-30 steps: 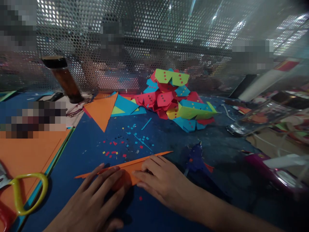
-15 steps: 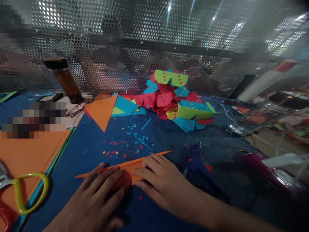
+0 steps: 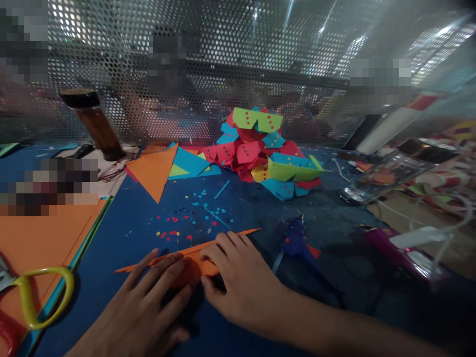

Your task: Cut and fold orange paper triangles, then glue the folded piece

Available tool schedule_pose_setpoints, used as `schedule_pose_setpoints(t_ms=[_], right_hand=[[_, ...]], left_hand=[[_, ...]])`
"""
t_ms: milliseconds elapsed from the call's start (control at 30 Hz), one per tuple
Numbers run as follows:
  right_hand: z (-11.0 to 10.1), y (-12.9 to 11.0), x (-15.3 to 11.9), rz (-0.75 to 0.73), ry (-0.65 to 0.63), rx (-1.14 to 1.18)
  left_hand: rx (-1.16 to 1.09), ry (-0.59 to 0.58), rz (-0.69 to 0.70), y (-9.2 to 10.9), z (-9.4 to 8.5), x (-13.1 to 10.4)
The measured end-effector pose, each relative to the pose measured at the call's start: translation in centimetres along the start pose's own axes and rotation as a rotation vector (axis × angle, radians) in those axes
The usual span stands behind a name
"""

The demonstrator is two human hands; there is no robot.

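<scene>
A folded piece of orange paper [image 3: 191,270] lies on the blue tabletop in front of me, its thin pointed ends sticking out on both sides. My left hand [image 3: 145,297] rests over its left part with fingers stretched and spread. On the right part, my right hand [image 3: 245,277] has its fingers curled, gripping the paper with the thumb at the near edge. Both hands cover some of the paper. To the right of my right hand lies a dark blue glue gun [image 3: 295,240]. Small coloured paper bits [image 3: 203,203] are scattered beyond the paper.
Yellow-handled scissors [image 3: 24,293] rest on orange sheets [image 3: 48,238] at left. Folded colourful paper shapes [image 3: 249,153] are piled at the back, beside an orange triangle [image 3: 153,171]. A brown bottle [image 3: 98,129], a clear jar [image 3: 379,171] and a purple device [image 3: 396,253] stand or lie around.
My right hand's fingers have curled more and its thumb has drawn in slightly. The left hand stays nearly in place on the paper. The whole view has shifted slightly.
</scene>
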State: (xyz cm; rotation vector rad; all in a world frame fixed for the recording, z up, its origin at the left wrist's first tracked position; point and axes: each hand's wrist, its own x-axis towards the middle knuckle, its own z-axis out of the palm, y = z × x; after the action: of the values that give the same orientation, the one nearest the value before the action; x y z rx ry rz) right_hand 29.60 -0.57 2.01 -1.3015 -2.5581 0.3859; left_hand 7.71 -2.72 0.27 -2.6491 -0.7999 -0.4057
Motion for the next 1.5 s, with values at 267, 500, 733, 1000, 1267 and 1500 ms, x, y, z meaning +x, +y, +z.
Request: schedule_pose_setpoints(t_ms=[267, 500, 733, 1000, 1267, 1500], right_hand=[[-0.4, 0.0, 0.0, 0.038, -0.022, 0.056], [-1.1, 0.6, -0.2, 0.028, -0.058, 0.113], [-1.3, 1.3, -0.5, -0.013, -0.086, 0.146], [-1.3, 1.4, -0.6, -0.045, -0.089, 0.135], [-1.3, 1.3, -0.8, -0.070, -0.065, 0.093], [-1.3, 1.2, -0.9, -0.083, -0.051, 0.067]], left_hand=[[0.011, -0.002, 0.006, -0.1, -0.5, 0.1], [0.017, 0.009, 0.011, -0.2, -0.6, 0.2], [-0.012, 0.003, -0.022, 0.0, -0.4, 0.0], [-0.373, -0.112, -0.342, 0.5, -0.3, 0.3], [-0.508, -0.104, -0.563, 1.3, 0.2, 2.8], [-0.449, -0.112, -0.618, 1.7, 0.9, 3.4]])
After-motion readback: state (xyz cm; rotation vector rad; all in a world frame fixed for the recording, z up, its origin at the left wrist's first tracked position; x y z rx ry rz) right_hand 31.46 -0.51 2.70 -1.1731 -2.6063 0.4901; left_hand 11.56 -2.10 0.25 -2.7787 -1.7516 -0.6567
